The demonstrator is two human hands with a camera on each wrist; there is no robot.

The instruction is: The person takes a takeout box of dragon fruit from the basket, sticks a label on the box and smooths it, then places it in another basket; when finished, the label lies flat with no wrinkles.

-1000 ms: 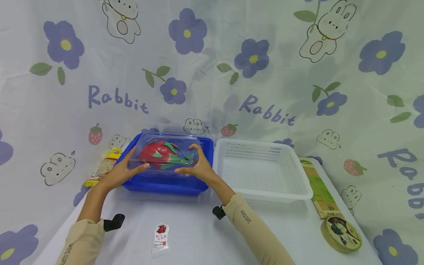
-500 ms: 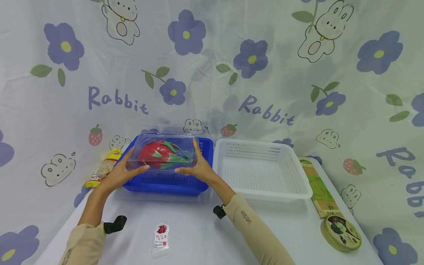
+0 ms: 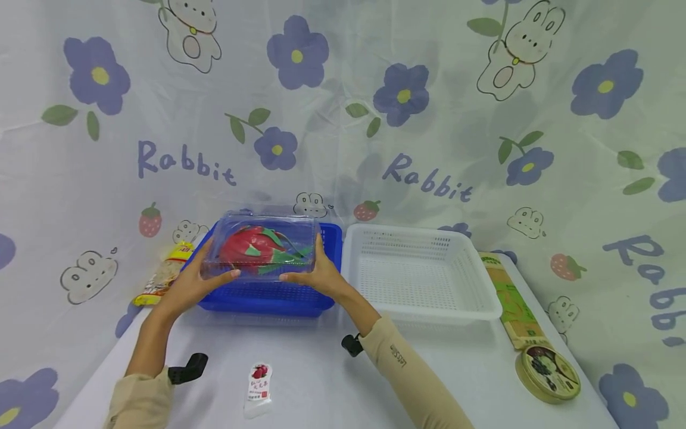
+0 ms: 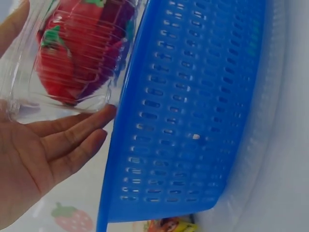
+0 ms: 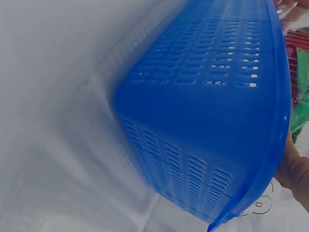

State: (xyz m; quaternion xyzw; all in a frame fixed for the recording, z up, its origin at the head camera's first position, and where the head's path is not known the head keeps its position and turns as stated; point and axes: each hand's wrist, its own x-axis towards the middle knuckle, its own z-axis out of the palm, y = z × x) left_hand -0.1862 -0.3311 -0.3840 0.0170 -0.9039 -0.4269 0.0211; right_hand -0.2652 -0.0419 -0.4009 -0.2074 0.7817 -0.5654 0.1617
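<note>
Both hands hold a clear plastic box over the blue basket. Inside it lies a red dragon fruit with green leaf tips. My left hand grips the box's left end, thumb on the near side. At the right end my right hand grips it the same way. The left wrist view shows the left hand at the box end, beside the basket's rim. In the right wrist view the basket wall covers most of the right hand.
A white basket stands right of the blue one. At far right lie a green and tan packet and a round gold tin. A yellow-ended snack bag leans at left. A dragon fruit label lies in front.
The right index finger, bent over the box's right end before, now lies straighter against it. The box has shifted slightly left in view, with the whole scene drifting left too.
</note>
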